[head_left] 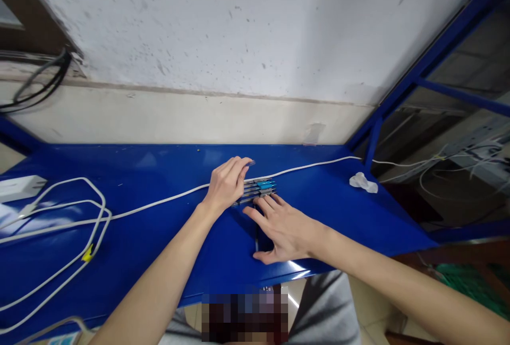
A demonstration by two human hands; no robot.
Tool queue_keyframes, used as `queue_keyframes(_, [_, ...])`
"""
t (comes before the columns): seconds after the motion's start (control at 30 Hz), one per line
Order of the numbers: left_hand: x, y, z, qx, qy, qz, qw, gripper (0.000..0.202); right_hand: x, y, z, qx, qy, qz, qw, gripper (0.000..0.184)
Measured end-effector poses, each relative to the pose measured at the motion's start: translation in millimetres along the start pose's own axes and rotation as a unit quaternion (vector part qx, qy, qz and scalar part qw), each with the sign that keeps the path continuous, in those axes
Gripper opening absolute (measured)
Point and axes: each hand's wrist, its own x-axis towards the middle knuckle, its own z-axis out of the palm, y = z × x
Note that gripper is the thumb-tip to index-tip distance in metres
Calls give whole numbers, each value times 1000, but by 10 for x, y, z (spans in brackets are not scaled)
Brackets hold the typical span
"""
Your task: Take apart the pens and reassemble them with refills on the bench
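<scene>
A small row of slim tools with blue and grey handles (261, 188) lies on the blue table (159, 228), just in front of a white cable. My left hand (228, 182) rests over their left end with its fingers bent and closed on them; a grey tip shows past its fingertips. My right hand (281, 228) lies flat on the table right below the tools, fingers stretched out and apart, its fingertips touching the nearest one. What lies under the right palm is hidden.
A white cable (159, 201) runs across the table from left to right. Looped white cables (85, 212) and a white adapter (19, 187) lie at the left. A crumpled white scrap (363, 182) sits at the right, near a blue frame (398, 95). The wall stands behind.
</scene>
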Motion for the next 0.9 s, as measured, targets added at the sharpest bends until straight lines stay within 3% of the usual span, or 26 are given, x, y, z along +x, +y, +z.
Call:
queue_keyframes(0.23, [-6,-7,14,-9,0,-19,1000,22,-77,44,-164,28,34,18,999,86])
queue_keyframes(0.37, [-15,11,18,-38,-11,-73,997,20,-84,240,-296,35,134,53,989,81])
queue_keyframes(0.47, [-24,58,18,-110,-15,-134,985,17,61,448,-322,55,215,63,973,79])
queue_keyframes(0.63, [-5,191,15,-266,11,-258,929,18,438,726,-173,80,337,36,937,83])
queue_keyframes(0.8, [55,301,49,-444,-41,-333,831,27,587,790,79,93,360,-29,928,82])
queue_keyframes(0.9, [67,313,78,-488,-56,-338,803,29,594,759,208,121,362,-50,923,79])
